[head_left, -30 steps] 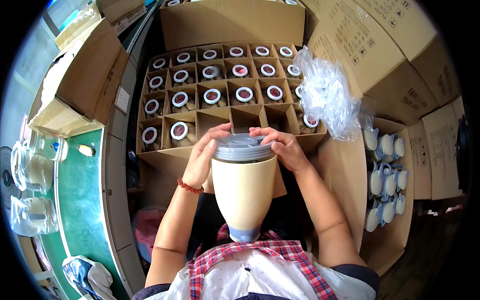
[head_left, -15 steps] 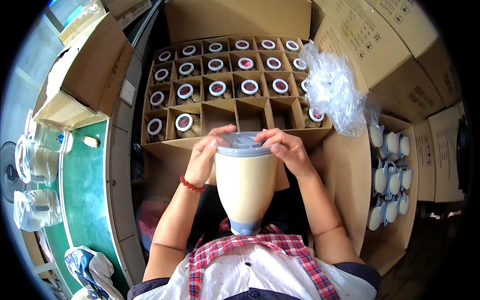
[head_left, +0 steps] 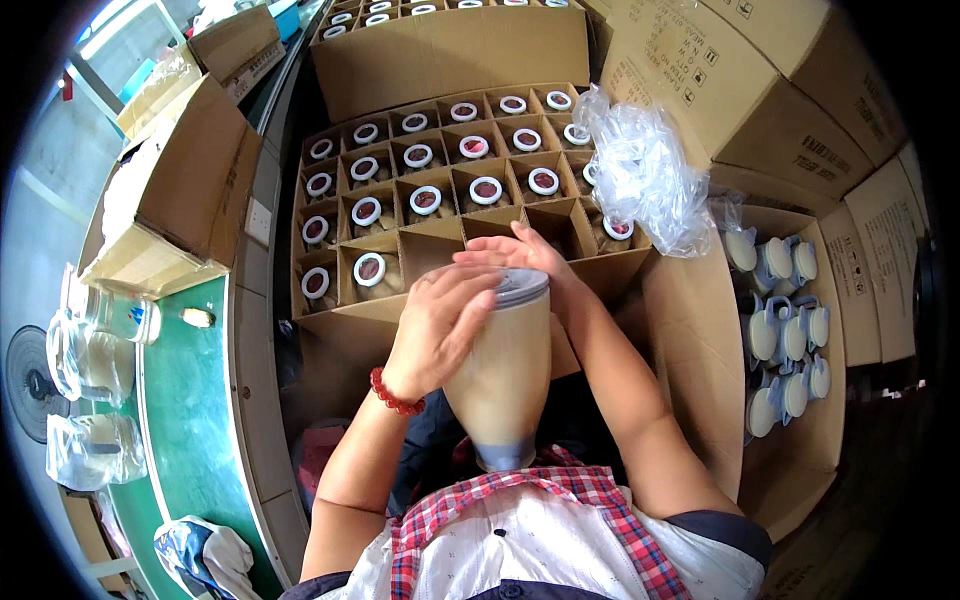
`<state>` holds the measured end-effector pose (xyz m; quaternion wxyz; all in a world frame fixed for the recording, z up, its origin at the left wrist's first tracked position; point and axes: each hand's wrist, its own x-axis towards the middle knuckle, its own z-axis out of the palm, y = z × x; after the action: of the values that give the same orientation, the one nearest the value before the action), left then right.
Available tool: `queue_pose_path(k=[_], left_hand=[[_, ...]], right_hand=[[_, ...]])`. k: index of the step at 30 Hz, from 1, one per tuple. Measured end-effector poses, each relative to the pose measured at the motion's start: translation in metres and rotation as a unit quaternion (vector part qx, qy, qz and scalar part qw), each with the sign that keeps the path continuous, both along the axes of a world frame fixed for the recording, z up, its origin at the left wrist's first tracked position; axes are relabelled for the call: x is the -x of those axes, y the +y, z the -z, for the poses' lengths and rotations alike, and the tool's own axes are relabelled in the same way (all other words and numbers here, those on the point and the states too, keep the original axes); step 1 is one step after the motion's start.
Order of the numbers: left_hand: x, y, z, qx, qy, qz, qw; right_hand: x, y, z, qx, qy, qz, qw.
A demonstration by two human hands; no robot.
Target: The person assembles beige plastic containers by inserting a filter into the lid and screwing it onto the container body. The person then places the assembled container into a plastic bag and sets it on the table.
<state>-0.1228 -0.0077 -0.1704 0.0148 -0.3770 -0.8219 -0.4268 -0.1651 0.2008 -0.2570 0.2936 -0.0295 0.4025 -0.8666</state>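
Observation:
A cream vacuum jug [head_left: 500, 370] with a grey lid [head_left: 522, 287] stands in front of my body, tapering down to a blue-grey end at my lap. My left hand [head_left: 445, 325] presses against its upper left side, fingers curved around by the lid and thumb along the body. Behind the lid, my right hand [head_left: 535, 258] has its fingers stretched out to the left, with the palm close to the jug's far right side. Whether that palm touches is hard to see. Just beyond both hands lies a divided carton [head_left: 350, 320] with round-topped, white-ringed items in most cells.
Crumpled clear plastic bags [head_left: 655, 180] lie over the carton's right corner. To the right, an open box [head_left: 690, 330] holds several blue-grey and cream handled pieces [head_left: 790, 330]. A green-topped table [head_left: 190, 390] runs along the left, carrying an open carton [head_left: 185, 190] and bagged jugs [head_left: 95, 450].
My left hand has slid from the lid's left edge onto the jug's upper side. My right hand has left the lid's top and reached behind it. The view has shifted, showing another filled carton behind.

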Motion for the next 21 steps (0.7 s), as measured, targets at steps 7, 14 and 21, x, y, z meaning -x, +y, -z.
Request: queue_pose_path(k=[7, 14, 21], left_hand=[[0.034, -0.04, 0.097, -0.289, -0.428, -0.023, 0.856], [-0.011, 0.029, -0.022, -0.007, 0.058, -0.047, 0.997], [0.027, -0.025, 0.092, -0.378, -0.484, 0.021, 0.789]], right_hand=[[-0.091, -0.008, -0.12, -0.49, 0.477, 0.109, 0.721], [-0.011, -0.004, -0.003, 0.169, -0.066, 0.034, 0.983], [-0.105, -0.017, -0.097, -0.6, 0.43, 0.157, 0.655]])
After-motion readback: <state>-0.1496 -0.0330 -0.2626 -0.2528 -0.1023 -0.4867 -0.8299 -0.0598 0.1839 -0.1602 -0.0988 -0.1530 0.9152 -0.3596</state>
